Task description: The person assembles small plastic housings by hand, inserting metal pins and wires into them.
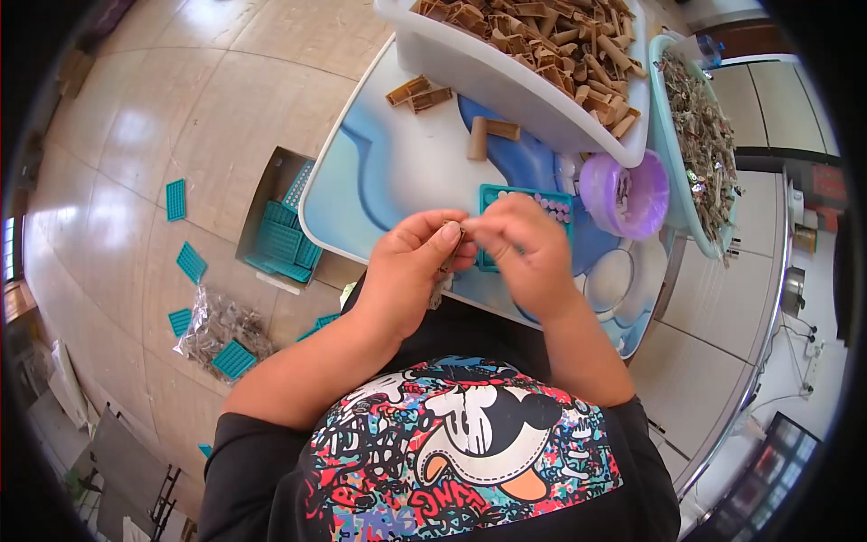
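Observation:
My left hand (417, 262) is closed in a pinch around a small brown casing (458, 242), with a greyish clump dangling beneath it. My right hand (533, 257) meets it at the fingertips, thumb and fingers pressed together; whatever they grip is too small to make out. Partly behind the right hand lies a teal tray (564, 237) with small round lilac pieces (553, 208) in it. Farther up the blue and white table (406, 163), a brown hollow casing (477, 140) stands beside another lying down, and a pair (420, 94) lies at the far edge.
A white tub (506, 81) heaped with brown casings stands on the table's far side. Right of it are a purple bowl (657, 194) and a pale teal basin (668, 117) of greyish parts. On the floor sit a box (257, 217) of teal trays and a plastic bag (212, 325).

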{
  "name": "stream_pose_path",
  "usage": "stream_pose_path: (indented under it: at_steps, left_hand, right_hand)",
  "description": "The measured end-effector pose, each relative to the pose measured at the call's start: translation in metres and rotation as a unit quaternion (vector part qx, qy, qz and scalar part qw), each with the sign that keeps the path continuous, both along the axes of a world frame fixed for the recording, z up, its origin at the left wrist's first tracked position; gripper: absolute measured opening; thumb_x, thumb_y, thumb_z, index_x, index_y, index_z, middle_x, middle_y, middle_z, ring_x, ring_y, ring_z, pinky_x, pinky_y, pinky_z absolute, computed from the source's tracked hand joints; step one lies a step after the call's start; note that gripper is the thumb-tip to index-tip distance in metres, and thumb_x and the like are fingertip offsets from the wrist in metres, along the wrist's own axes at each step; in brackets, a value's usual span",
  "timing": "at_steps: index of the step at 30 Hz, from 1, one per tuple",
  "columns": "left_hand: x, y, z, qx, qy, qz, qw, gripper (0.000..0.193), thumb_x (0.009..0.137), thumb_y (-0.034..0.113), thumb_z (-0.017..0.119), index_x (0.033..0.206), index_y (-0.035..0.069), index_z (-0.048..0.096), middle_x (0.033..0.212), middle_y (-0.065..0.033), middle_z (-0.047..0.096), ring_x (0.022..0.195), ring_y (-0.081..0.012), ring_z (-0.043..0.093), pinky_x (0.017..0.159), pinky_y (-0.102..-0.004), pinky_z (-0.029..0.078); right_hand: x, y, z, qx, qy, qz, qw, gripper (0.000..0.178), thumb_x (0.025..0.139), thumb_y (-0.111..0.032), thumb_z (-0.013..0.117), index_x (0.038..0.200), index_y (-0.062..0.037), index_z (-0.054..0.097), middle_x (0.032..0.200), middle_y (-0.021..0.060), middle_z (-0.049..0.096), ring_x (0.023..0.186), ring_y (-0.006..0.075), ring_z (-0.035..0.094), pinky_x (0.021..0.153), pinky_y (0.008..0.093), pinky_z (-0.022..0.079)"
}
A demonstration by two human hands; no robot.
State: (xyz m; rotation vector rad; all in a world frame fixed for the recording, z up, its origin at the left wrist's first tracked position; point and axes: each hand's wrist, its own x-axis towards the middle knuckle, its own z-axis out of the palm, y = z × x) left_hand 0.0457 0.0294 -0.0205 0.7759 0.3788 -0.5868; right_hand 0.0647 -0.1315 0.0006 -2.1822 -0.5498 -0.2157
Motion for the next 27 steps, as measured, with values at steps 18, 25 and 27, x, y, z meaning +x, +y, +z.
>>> stream_pose_path:
  at_steps: [18, 25, 27]
  left_hand:
    - [-0.001, 0.005, -0.001, -0.04, -0.007, -0.004, 0.999, 0.016, 0.094, 0.012, 0.045, 0.104, 0.004, 0.053, 0.082, -0.0018, 0.053, 0.066, -0.0085, 0.047, 0.06, -0.0218, 0.04]
    - [-0.002, 0.005, -0.005, -0.021, -0.003, 0.014, 1.0, 0.016, 0.093, 0.015, 0.051, 0.104, 0.005, 0.054, 0.082, -0.002, 0.055, 0.068, -0.0085, 0.049, 0.06, -0.0213, 0.042]
    - [-0.003, 0.007, -0.005, 0.002, -0.015, -0.001, 1.0, 0.019, 0.093, 0.018, 0.05, 0.105, 0.003, 0.053, 0.086, -0.0038, 0.056, 0.07, -0.0092, 0.053, 0.062, -0.0218, 0.046]
  right_hand:
    - [0.072, -0.004, -0.019, -0.39, -0.049, -0.135, 0.909, 0.031, 0.082, -0.011, 0.049, 0.112, -0.0102, 0.056, 0.097, 0.0095, 0.061, 0.08, 0.0295, 0.062, 0.066, 0.0398, 0.051]
    - [0.033, -0.019, 0.003, -0.246, -0.149, -0.136, 0.948, 0.026, 0.076, -0.01, 0.061, 0.102, -0.0089, 0.059, 0.085, 0.0098, 0.062, 0.072, 0.0266, 0.062, 0.065, 0.0358, 0.051]
    - [0.001, -0.028, 0.011, -0.026, 0.033, -0.197, 0.98, 0.017, 0.081, -0.007, 0.06, 0.097, -0.0051, 0.059, 0.085, 0.0093, 0.065, 0.07, 0.0204, 0.062, 0.064, 0.0301, 0.049]
